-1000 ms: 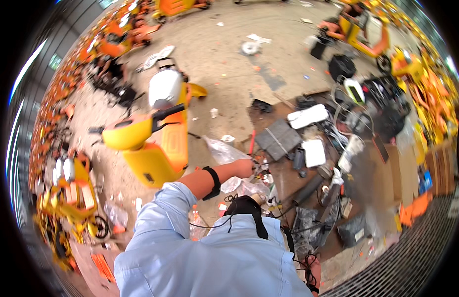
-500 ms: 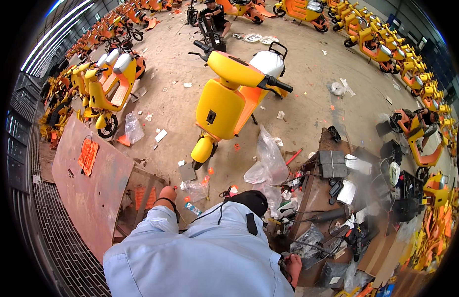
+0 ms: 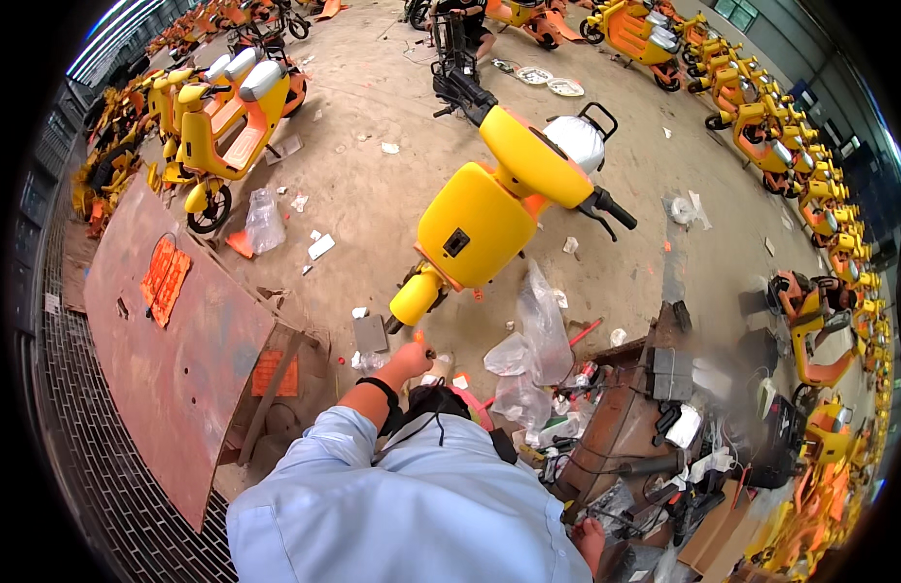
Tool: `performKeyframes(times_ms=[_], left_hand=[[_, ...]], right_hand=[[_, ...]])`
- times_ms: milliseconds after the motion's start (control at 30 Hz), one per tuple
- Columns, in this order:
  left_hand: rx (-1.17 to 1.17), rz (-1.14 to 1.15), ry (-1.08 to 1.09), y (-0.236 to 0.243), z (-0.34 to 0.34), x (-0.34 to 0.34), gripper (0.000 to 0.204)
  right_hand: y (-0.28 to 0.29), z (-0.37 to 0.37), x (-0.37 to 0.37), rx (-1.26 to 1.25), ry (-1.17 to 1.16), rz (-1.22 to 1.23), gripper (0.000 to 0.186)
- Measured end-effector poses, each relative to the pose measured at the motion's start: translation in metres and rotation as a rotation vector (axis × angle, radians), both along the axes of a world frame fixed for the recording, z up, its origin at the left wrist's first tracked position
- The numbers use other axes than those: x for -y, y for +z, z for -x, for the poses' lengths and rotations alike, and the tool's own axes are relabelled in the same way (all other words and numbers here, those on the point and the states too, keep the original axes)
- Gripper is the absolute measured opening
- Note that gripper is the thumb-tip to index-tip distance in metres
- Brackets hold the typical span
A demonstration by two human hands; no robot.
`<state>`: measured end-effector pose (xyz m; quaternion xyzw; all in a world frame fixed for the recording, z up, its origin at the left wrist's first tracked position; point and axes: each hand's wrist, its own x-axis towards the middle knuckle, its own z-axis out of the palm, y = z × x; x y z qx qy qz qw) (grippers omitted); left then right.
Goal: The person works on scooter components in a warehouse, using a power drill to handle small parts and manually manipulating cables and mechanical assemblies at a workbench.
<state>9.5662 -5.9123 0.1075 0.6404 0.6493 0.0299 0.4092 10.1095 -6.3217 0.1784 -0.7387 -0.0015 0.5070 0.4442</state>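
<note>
My left hand [image 3: 409, 360] reaches forward over the floor, its fingers curled in a fist; a small dark spot shows at it, too small to name. Just beyond stands a yellow scooter [image 3: 476, 225], its front fender [image 3: 416, 296] nearest the hand, with a gap between them. The scooter has a white seat [image 3: 576, 143] and black handlebar grips. Low at my right side, my right hand [image 3: 589, 540] is beside the cluttered workbench [image 3: 603, 418]. Its fingers look curled near a thin dark rod or cable; what they hold, if anything, cannot be made out.
A sloping reddish board [image 3: 178, 360] with an orange sheet [image 3: 166, 280] stands at left. Clear plastic bags [image 3: 538, 335] and scraps litter the floor ahead. Cardboard [image 3: 713, 534] lies by the bench. Rows of yellow scooters line both sides; a person [image 3: 465, 19] sits far ahead.
My left hand has moved forward and right, toward the scooter's front. My right hand stays low by the bench. The view has shifted, and the scooter appears farther right and more tilted.
</note>
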Motion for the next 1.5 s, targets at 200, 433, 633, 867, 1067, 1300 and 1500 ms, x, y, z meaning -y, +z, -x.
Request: performKeyframes(times_ms=[200,433,633,867,1067,1300,1500], left_hand=[[0.216,0.136,-0.118,0.019,0.029,-0.107,0.026],[0.192,0.021,-0.412,0.135,0.052,-0.249,0.022],[0.544,-0.069,-0.258,0.211,0.04,-0.283,0.022],[0.88,0.217,-0.254,0.227,-0.023,-0.23,0.033],[0.824,0.193,-0.485,0.271,-0.079,-0.198,0.078],[0.82,0.234,-0.811,0.257,-0.151,-0.188,0.046],[0.704,0.323,-0.845,0.238,-0.243,-0.188,0.031]], right_hand=[[-0.053,-0.018,0.0,0.173,0.025,0.111,0.015],[0.036,0.021,-0.104,0.267,0.125,0.202,0.018],[0.116,0.063,-0.239,0.442,0.165,-0.023,0.026],[0.215,0.175,-0.421,0.444,0.445,-0.271,0.022],[0.23,0.247,-0.479,0.31,0.745,-0.311,0.023],[0.21,0.209,-0.436,0.192,0.626,-0.329,0.023],[0.181,0.144,-0.43,0.147,0.622,-0.356,0.029]])
